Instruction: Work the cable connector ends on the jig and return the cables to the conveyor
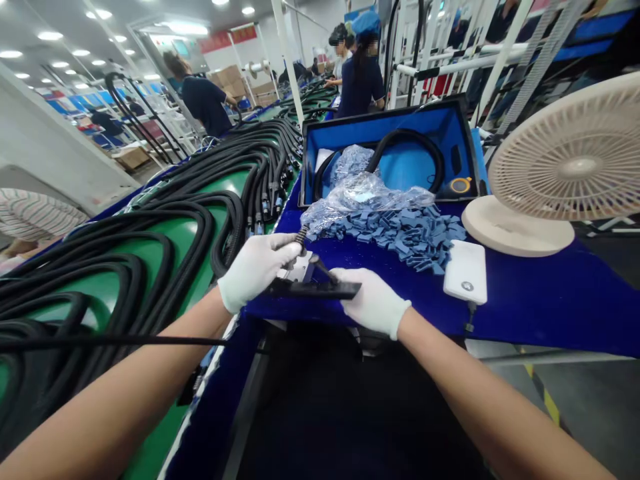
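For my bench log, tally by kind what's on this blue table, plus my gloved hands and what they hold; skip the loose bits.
Gloved hands: 2, left hand, right hand
Black bar held: 1
White fan: 1
White power bank: 1
Open blue case: 1
Clear bag: 1
Total: 7

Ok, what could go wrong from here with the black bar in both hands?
The black bar is gripped between the left hand and right hand right at the near edge of the blue table; a slip could drop it off. The loose blue pieces lie just behind; a sweep might scatter them.
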`<state>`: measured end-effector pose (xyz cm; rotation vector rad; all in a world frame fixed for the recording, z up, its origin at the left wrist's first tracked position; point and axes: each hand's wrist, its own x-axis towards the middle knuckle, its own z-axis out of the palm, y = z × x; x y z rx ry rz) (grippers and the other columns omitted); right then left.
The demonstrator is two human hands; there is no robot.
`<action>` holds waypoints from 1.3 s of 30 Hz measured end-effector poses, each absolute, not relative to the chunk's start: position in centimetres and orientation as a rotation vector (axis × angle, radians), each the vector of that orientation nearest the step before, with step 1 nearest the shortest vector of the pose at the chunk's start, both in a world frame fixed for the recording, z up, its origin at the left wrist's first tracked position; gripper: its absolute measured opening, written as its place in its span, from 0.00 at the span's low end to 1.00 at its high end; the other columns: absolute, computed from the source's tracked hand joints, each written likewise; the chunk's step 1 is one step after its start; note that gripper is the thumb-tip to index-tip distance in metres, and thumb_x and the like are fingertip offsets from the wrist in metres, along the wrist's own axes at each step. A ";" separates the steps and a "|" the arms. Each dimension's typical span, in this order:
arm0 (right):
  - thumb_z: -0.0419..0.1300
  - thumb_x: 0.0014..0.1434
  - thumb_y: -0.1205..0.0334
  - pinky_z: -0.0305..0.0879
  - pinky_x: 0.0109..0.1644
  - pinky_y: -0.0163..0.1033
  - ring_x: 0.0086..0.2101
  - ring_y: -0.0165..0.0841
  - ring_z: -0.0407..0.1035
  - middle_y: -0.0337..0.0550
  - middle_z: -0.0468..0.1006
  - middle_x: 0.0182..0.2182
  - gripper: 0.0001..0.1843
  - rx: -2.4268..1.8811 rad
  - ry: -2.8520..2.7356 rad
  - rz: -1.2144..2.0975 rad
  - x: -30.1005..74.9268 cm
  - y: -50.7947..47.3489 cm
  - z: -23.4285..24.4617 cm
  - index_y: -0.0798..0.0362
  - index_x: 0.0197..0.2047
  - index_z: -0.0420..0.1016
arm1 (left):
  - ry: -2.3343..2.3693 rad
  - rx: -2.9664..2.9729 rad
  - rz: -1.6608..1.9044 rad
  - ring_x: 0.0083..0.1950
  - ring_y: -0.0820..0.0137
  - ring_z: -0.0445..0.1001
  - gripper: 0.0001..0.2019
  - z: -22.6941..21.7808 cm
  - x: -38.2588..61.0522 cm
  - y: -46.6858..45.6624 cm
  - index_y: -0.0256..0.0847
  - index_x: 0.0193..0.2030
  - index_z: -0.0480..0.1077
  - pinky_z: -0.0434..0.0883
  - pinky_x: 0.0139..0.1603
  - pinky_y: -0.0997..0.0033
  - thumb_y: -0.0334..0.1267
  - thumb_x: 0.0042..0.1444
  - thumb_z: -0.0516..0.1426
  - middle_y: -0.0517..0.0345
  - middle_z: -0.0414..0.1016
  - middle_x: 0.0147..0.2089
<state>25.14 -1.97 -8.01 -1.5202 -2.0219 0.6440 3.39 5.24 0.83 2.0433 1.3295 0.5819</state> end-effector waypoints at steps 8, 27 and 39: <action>0.69 0.56 0.50 0.77 0.42 0.46 0.35 0.39 0.78 0.48 0.82 0.38 0.30 -1.200 -1.381 1.277 24.9 -4.7 -5.7 0.54 0.58 0.71 | 1.162 1.960 0.647 0.48 0.60 0.80 0.20 1.4 3.1 3.8 0.39 0.57 0.77 0.74 0.49 0.65 0.47 0.64 0.58 0.53 0.82 0.50; 0.64 0.44 0.76 0.75 0.33 0.42 0.27 0.37 0.77 0.36 0.79 0.31 0.31 -0.888 -1.207 1.601 23.0 -4.3 -7.0 0.51 0.52 0.66 | 0.676 2.825 0.433 0.43 0.64 0.72 0.13 -3.6 2.6 0.9 0.43 0.52 0.78 0.71 0.43 0.65 0.34 0.67 0.54 0.52 0.72 0.41; 0.67 0.49 0.71 0.79 0.41 0.47 0.32 0.37 0.79 0.41 0.82 0.37 0.21 -0.838 -0.912 1.365 22.4 -4.5 -8.1 0.52 0.47 0.70 | 1.340 2.111 0.822 0.42 0.62 0.76 0.15 -5.0 3.8 -0.5 0.44 0.43 0.80 0.73 0.48 0.63 0.47 0.51 0.68 0.55 0.78 0.39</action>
